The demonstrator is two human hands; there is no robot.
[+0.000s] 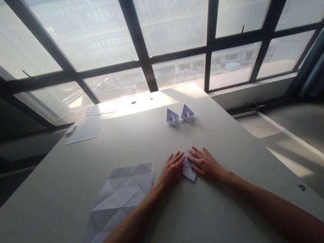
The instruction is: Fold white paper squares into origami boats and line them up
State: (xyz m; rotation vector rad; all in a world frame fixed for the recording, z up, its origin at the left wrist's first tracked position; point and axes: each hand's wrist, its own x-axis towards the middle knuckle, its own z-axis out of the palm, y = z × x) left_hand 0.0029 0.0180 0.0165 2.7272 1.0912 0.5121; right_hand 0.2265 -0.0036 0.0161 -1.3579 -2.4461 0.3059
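A small folded piece of white paper (189, 171) lies flat on the white table, its lower tip pointing toward me. My left hand (173, 170) rests on its left side, fingers stretched out and palm down. On its right side lies my right hand (206, 164), fingers spread, the fingertips touching the paper. Both hands hide part of its edges. Under and beside my left forearm is a large creased sheet of paper (121, 196), marked with a grid of folds.
Two folded paper shapes (172, 116) stand side by side beyond my hands. At the table's far left are a flat white sheet (86, 131) and a small white object (70, 129). Tall windows rise behind the table (228, 136); its right edge drops to the floor.
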